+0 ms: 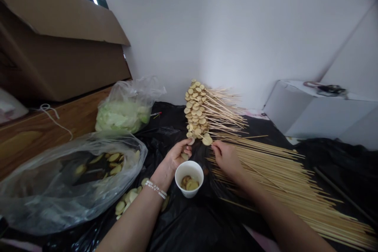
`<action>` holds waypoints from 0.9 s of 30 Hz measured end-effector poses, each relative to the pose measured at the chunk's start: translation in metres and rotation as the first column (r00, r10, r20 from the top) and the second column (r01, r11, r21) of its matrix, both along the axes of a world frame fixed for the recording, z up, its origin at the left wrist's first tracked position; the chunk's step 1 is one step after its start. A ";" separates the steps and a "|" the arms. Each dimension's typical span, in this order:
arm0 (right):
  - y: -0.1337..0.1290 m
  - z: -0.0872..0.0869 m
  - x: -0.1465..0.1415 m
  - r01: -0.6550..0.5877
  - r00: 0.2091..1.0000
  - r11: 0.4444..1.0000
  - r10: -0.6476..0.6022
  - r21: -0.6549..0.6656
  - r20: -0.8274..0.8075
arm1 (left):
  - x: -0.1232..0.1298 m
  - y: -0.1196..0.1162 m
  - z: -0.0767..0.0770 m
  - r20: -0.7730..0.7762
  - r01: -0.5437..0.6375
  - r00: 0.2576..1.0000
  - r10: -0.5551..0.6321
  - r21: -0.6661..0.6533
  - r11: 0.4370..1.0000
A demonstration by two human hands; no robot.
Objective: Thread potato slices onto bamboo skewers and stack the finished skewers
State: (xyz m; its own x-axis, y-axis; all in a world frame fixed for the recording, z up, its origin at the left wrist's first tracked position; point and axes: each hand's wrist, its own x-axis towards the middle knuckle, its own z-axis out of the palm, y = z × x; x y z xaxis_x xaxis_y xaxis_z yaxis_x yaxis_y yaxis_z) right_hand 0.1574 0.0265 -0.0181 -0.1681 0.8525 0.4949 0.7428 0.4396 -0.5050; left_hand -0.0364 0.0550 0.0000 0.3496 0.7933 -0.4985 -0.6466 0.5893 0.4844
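My left hand (pixel 176 156) curls around a pale potato slice (pixel 185 156), its fingertips close to a stack of skewered potato slices (pixel 195 110). My right hand (pixel 226 159) pinches something thin, probably a bamboo skewer, next to a loose-looking slice (pixel 207 140). Beneath it spreads a layer of loose bamboo skewers (pixel 280 177). Between my hands stands a white paper cup (pixel 189 177) holding a few potato slices. Several more slices (pixel 125 201) lie beside my left forearm, and others fill a clear plastic bag (pixel 71 177).
A black plastic sheet (pixel 165 138) covers the work surface. Behind it sit a plastic bag of shredded green cabbage (pixel 124 114) and a large cardboard box (pixel 59 43) on a wooden surface (pixel 38 141). A white box (pixel 327 112) stands at the right against a white wall.
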 end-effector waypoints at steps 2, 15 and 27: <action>0.001 0.001 0.001 0.005 1.000 1.000 -0.005 0.008 -0.008 | 0.000 -0.001 0.001 -0.011 -0.030 0.999 0.031 0.030 0.999; 0.001 0.005 0.004 -0.025 1.000 0.999 0.025 -0.033 0.011 | -0.007 0.008 -0.006 -0.020 -0.416 0.907 0.421 0.109 0.903; 0.000 0.008 0.003 -0.087 0.996 0.993 0.087 -0.074 0.003 | -0.008 0.009 -0.007 -0.052 -0.375 0.921 0.385 0.145 0.916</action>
